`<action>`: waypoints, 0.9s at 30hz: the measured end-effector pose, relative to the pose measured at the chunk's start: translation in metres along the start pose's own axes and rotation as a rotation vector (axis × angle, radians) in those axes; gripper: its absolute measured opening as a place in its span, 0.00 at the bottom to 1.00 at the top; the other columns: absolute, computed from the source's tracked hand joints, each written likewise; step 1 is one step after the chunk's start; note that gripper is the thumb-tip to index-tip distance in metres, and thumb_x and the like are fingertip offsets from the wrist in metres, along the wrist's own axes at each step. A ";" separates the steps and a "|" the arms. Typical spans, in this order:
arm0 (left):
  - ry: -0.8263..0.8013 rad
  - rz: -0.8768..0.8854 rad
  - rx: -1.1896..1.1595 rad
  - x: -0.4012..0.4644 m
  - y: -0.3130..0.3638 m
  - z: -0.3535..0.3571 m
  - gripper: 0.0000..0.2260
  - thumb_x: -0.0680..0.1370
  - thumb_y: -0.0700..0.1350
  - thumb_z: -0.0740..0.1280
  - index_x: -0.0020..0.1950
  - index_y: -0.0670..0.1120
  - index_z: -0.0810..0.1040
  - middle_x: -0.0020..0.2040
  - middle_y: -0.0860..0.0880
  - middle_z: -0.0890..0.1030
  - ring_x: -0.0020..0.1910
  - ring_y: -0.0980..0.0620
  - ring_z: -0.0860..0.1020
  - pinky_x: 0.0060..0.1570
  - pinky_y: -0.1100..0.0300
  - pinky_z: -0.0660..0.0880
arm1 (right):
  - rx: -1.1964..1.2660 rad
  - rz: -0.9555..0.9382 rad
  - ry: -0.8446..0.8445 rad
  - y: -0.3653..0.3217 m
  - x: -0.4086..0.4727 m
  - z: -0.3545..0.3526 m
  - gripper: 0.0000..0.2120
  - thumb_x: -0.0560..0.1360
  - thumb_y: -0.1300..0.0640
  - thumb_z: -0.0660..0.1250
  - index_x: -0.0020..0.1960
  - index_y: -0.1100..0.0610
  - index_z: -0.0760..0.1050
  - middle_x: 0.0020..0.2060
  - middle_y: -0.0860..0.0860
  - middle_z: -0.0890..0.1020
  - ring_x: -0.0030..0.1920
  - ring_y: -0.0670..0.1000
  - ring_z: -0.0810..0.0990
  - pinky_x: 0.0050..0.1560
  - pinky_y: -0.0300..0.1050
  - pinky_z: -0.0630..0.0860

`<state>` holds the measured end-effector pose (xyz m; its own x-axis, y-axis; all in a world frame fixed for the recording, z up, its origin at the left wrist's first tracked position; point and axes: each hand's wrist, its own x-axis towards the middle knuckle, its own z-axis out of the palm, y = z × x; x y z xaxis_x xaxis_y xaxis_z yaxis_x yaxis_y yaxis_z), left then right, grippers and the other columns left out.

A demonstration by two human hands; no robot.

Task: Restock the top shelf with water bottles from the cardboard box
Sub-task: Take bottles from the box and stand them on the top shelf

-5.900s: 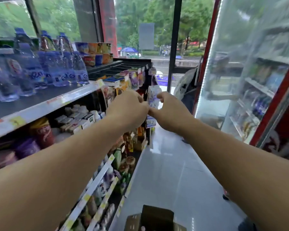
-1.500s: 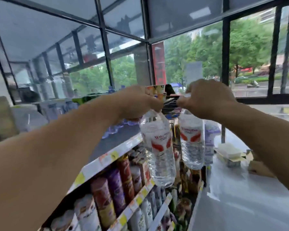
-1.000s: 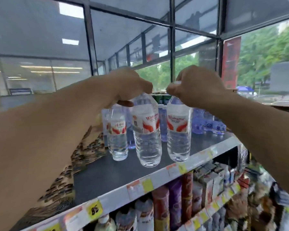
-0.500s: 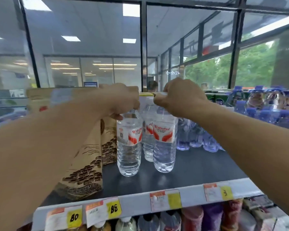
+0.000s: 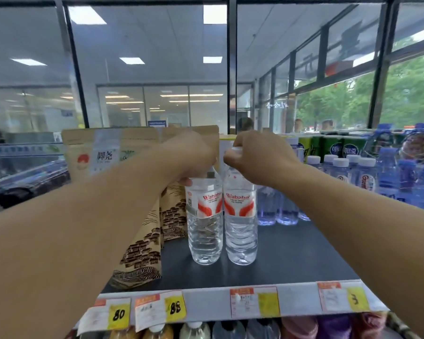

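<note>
Here, in the head view, two clear water bottles with red-and-white labels are standing upright on the dark top shelf (image 5: 291, 260), side by side and touching or nearly touching, set back from the front edge. The left hand (image 5: 189, 155) is curling its fingers round the neck of the left bottle (image 5: 205, 231), while the right hand (image 5: 260, 157) is gripping the white cap and neck of the right bottle (image 5: 241, 228); the two hands are sitting close together but apart, each clamped on its own bottle. Just left of the left bottle, brown paper pouches (image 5: 142, 253) with a dark printed pattern are leaning in a row. Right of the pair, a group of blue-tinted bottles (image 5: 348, 177) with white caps is occupying the shelf, with green cans (image 5: 338, 148) behind them. Along the shelf's front rail, price tags (image 5: 255, 302) in white, orange and yellow are hanging, two of them reading 80 and 88. Below the rail, the tops of further products are showing, too cropped to identify
</note>
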<state>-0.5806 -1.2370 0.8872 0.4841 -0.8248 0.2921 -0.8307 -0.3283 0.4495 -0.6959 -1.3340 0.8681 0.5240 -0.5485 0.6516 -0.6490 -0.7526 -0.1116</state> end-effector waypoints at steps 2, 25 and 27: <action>0.061 0.047 0.139 0.001 -0.002 0.007 0.13 0.81 0.46 0.63 0.63 0.43 0.77 0.53 0.45 0.80 0.50 0.47 0.80 0.51 0.49 0.81 | -0.004 0.001 0.009 0.005 0.000 0.004 0.13 0.75 0.45 0.60 0.46 0.53 0.77 0.35 0.51 0.78 0.37 0.53 0.76 0.33 0.45 0.71; -0.020 -0.100 -0.395 -0.042 -0.041 0.075 0.51 0.75 0.44 0.74 0.78 0.59 0.36 0.45 0.57 0.76 0.41 0.55 0.80 0.39 0.60 0.79 | 0.190 -0.032 -0.284 0.014 -0.013 0.009 0.28 0.80 0.42 0.62 0.74 0.50 0.55 0.56 0.54 0.81 0.43 0.53 0.76 0.43 0.48 0.70; -0.037 -0.087 -0.423 -0.040 -0.044 0.076 0.51 0.75 0.41 0.74 0.78 0.61 0.36 0.46 0.57 0.76 0.43 0.55 0.80 0.40 0.61 0.78 | 0.185 -0.019 -0.278 0.014 -0.012 0.010 0.28 0.80 0.43 0.62 0.74 0.50 0.55 0.52 0.54 0.81 0.40 0.52 0.75 0.40 0.48 0.69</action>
<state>-0.5842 -1.2249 0.7916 0.5305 -0.8211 0.2105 -0.5978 -0.1863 0.7797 -0.7062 -1.3416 0.8513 0.6820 -0.5931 0.4279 -0.5397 -0.8030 -0.2529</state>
